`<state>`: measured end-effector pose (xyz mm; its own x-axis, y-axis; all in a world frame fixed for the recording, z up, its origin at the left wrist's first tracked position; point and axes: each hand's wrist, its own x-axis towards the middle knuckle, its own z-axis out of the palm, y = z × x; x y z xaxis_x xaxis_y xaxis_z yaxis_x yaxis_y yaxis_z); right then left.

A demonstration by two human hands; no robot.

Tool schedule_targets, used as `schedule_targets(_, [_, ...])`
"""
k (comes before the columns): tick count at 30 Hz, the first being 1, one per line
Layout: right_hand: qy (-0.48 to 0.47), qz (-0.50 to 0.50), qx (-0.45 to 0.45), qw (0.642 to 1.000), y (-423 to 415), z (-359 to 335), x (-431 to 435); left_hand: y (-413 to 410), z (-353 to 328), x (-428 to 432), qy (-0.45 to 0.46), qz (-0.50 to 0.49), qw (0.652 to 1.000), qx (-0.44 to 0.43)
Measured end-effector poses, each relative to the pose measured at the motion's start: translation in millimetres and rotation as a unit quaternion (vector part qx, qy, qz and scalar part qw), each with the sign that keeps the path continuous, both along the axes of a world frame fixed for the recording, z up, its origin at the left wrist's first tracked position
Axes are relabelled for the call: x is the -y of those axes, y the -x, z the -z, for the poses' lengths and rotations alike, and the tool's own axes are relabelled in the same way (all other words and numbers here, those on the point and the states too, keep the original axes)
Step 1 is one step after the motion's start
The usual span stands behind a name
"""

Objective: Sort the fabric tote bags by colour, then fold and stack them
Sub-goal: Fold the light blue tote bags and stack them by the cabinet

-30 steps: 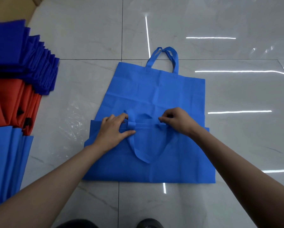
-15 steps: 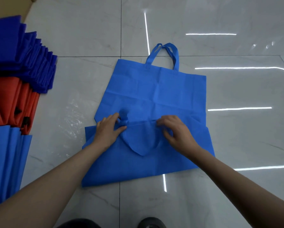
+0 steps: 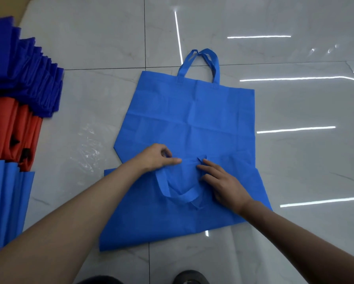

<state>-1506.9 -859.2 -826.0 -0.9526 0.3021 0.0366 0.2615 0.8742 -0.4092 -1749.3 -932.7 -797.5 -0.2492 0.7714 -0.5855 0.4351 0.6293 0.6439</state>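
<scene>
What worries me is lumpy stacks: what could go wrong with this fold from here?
The loose handle loop on the near bag may get trapped crooked and bulge. The near bag overlaps the far bag, so the left hand, pinching its edge, may drag both.

Mid-frame, the far tote bag [image 3: 192, 111] and the near tote bag [image 3: 161, 222] are plain bright blue. Left edge: navy stack [image 3: 24, 78], orange-red stack [image 3: 6, 128], bright blue stack [image 3: 6, 201]. Floor [image 3: 90, 48] pale grey, faintly veined; bottom-edge shoe [image 3: 190, 278] looks black.
</scene>
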Motion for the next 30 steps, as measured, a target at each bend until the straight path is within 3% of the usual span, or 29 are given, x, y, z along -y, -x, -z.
schedule_targets(3, [-0.012, 0.017, -0.006, 1.0, -0.5, -4.6, 3.5, -10.3, 7.4, -6.7, 0.019, 0.095, 0.995, -0.036])
schedule_targets(5, [-0.01, 0.003, -0.01, 1.0, 0.8, -12.6, 7.1, -10.4, 11.5, -4.8, -0.027, 0.089, 0.995, -0.03])
schedule_targets(10, [-0.053, -0.112, 0.014, 0.992, 9.7, -11.8, 22.3, 3.8, 2.1, 4.6, -0.105, -0.13, 0.985, 0.046])
schedule_targets(14, [-0.098, -0.033, 0.084, 0.991, -0.1, 7.3, 16.3, 14.6, 1.8, 19.9, -0.065, -0.33, 0.928, 0.16])
schedule_targets(18, [0.021, -0.007, 0.114, 0.993, 4.8, 7.6, 9.1, 12.8, 9.5, 36.7, -0.041, -0.408, 0.875, 0.258])
schedule_targets(22, [0.015, -0.028, 0.12, 0.992, 15.4, 7.2, -5.4, 15.7, 10.3, 45.0, -0.062, -0.439, 0.848, 0.29])
schedule_targets(24, [-0.003, -0.034, 0.099, 0.995, 19.6, 6.0, -9.4, 14.9, 8.9, 48.3, -0.071, -0.431, 0.859, 0.266])
schedule_targets(25, [0.009, -0.019, 0.08, 0.997, 22.8, 5.0, -9.5, 15.3, 8.8, 50.6, -0.082, -0.406, 0.882, 0.224])
schedule_targets(28, [0.093, 0.05, 0.045, 0.993, 36.0, -1.2, -8.3, 26.1, 15.4, 63.5, -0.173, -0.199, 0.965, -0.009])
schedule_targets(30, [0.129, 0.071, 0.037, 0.988, 41.3, -6.3, -9.7, 35.8, 19.2, 70.2, -0.178, -0.058, 0.978, -0.093])
